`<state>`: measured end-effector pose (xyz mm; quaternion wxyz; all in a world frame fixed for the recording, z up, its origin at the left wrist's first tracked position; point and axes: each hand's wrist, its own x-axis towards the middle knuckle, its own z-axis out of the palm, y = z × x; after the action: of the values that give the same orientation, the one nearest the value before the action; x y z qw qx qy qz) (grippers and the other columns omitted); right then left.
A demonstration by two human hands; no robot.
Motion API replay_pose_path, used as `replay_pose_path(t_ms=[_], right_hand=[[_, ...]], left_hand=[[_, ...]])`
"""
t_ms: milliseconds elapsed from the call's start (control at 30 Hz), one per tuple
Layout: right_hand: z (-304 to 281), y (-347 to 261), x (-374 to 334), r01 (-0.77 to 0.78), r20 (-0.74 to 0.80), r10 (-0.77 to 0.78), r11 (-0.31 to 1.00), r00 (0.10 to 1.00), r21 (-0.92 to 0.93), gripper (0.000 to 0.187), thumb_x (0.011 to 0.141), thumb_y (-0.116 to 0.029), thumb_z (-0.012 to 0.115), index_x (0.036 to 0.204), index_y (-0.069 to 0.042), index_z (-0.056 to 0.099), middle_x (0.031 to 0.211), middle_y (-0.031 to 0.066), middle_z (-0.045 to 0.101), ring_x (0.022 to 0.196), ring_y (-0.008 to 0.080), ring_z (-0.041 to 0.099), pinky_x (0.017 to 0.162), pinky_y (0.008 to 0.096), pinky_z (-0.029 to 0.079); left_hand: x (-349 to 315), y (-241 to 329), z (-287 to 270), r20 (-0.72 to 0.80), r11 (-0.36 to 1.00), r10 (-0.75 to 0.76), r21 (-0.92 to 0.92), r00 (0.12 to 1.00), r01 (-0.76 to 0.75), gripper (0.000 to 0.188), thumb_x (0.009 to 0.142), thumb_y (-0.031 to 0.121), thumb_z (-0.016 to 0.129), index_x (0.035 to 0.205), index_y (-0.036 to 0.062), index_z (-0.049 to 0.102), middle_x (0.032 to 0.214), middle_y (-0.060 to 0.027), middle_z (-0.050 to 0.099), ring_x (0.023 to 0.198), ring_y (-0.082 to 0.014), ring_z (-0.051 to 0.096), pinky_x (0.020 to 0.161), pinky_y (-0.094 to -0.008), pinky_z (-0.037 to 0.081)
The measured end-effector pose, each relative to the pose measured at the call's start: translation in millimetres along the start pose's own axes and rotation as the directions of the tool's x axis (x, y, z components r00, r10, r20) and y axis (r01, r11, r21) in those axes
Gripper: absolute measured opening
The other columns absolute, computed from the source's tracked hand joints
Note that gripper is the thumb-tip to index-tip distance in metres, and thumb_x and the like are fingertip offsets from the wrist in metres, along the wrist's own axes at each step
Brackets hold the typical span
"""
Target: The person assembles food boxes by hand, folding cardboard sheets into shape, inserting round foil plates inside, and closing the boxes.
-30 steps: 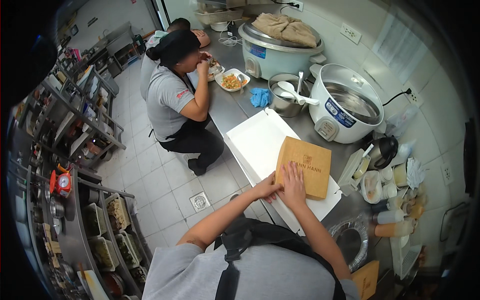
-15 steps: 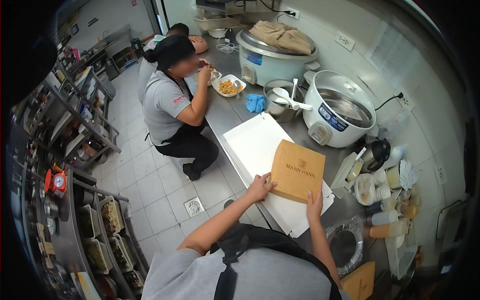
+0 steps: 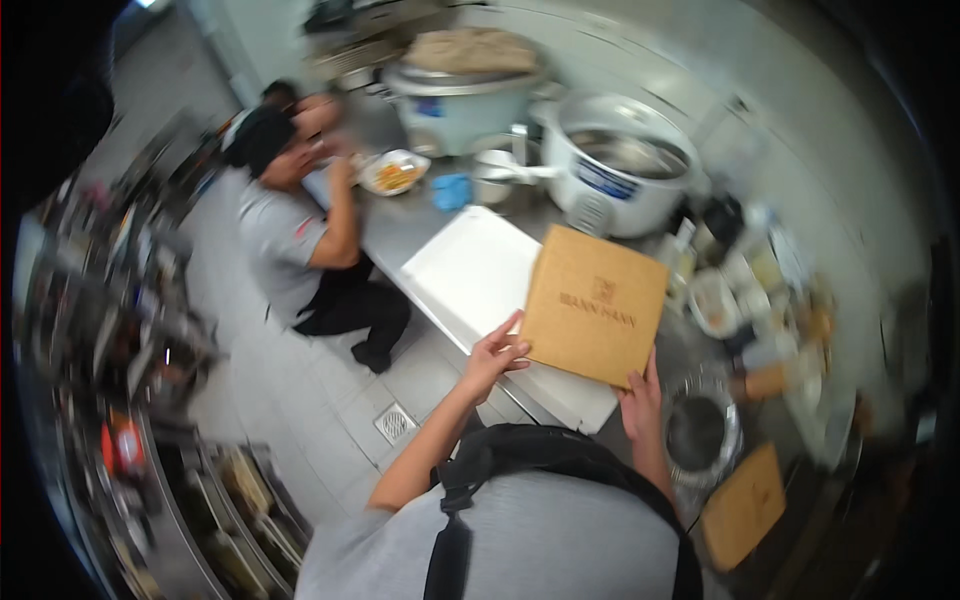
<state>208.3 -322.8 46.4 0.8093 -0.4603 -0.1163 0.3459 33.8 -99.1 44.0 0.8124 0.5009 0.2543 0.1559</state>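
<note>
A flat, closed brown cardboard box (image 3: 597,335) with dark print on its lid is held between my two hands. My left hand (image 3: 495,357) grips its left edge, thumb and fingers at the near left side. My right hand (image 3: 640,402) holds the near right corner, its fingers partly hidden by the box. Beneath lies a white cardboard sheet (image 3: 468,268) on the metal counter, partly covered by the box. The box appears lifted above the sheet.
A crouching person (image 3: 300,220) eats at the counter's left, beside a bowl of food (image 3: 393,175). Two rice cookers, the nearer one white (image 3: 620,165), stand along the wall. Foil trays (image 3: 703,425) and another brown box (image 3: 745,508) lie to my right. Shelving (image 3: 120,290) stands at left.
The view has shifted and blurred. The box looks larger and raised nearer to me, with both hands still on it. More of the second brown box shows at lower right.
</note>
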Motion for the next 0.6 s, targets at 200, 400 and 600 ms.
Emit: replay_pose_path(t_ms=[200,400,600], right_hand=[[-37,-56,-35,0.188,-0.172,-0.177,0.981,0.969,0.047,0.06,0.094,-0.005,0.055,0.149,-0.009,0.031,0.14,0.0065,0.049,0.117,0.0183,0.056,0.094,0.0368,0.05],[-143,-169,-180,0.56,-0.581,-0.599,0.782,0.551,-0.275,0.052,0.096,-0.027,0.059,0.142,-0.009,0.044,0.13,0.0048,0.057,0.111,0.0161,0.06,0.086,0.0321,0.054],[-220,-165,-304,0.078,-0.801,-0.5,0.86,0.33,-0.504,0.062,0.094,-0.04,0.061,0.144,-0.008,0.043,0.135,0.0054,0.053,0.115,0.0166,0.054,0.085,0.0311,0.05]], left_hand=[[-2,13,48,0.275,0.981,0.105,0.128,0.956,-0.145,0.09,0.082,0.006,0.071,0.154,0.009,0.017,0.119,-0.013,0.059,0.11,-0.0217,0.058,0.094,-0.0353,0.049],[12,-27,70,0.621,0.302,0.05,0.737,0.782,-0.605,0.081,0.063,0.014,0.086,0.137,0.0129,0.052,0.12,-0.0133,0.056,0.114,-0.0302,0.053,0.097,-0.0404,0.046],[13,-59,61,0.675,0.119,0.048,0.728,0.736,-0.675,0.066,0.057,0.016,0.087,0.12,0.0208,0.066,0.112,-0.0114,0.059,0.107,-0.0325,0.054,0.092,-0.041,0.047]])
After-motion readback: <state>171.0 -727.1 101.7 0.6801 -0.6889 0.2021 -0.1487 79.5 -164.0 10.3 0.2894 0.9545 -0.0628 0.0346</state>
